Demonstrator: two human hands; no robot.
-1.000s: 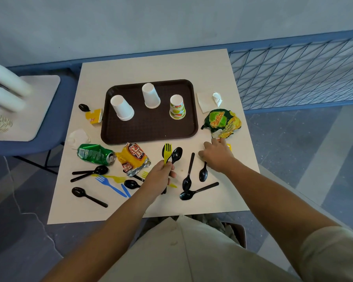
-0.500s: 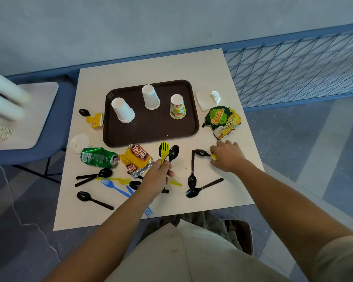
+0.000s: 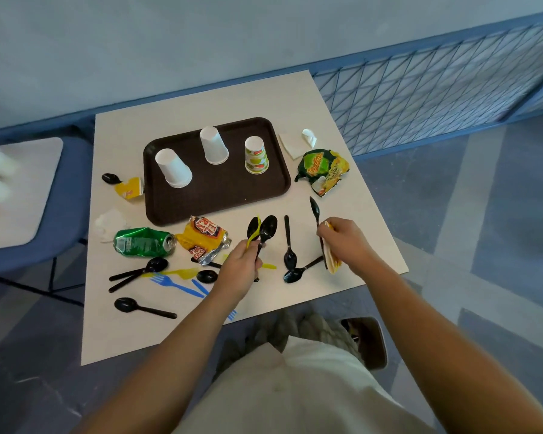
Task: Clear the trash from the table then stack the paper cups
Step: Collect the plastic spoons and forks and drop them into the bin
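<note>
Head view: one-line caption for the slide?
Clearing cutlery: left hand grips black spoons and a yellow fork, right hand a single black spoon; three upturned paper cups stand on the brown tray.

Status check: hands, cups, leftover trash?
Left hand grips black spoons, yellow fork. Right hand grips black spoon, yellowish piece. Paper cups unstacked on tray. Can, chip bag uncleared.

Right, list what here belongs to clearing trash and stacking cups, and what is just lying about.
Job: left white cup; middle white cup; printed cup; crushed green can; green chip bag; yellow-red wrapper; crumpled napkin; loose spoons; cutlery bunch in left hand; black spoon in right hand.
Lying about: brown tray; blue railing; side seat.
</note>
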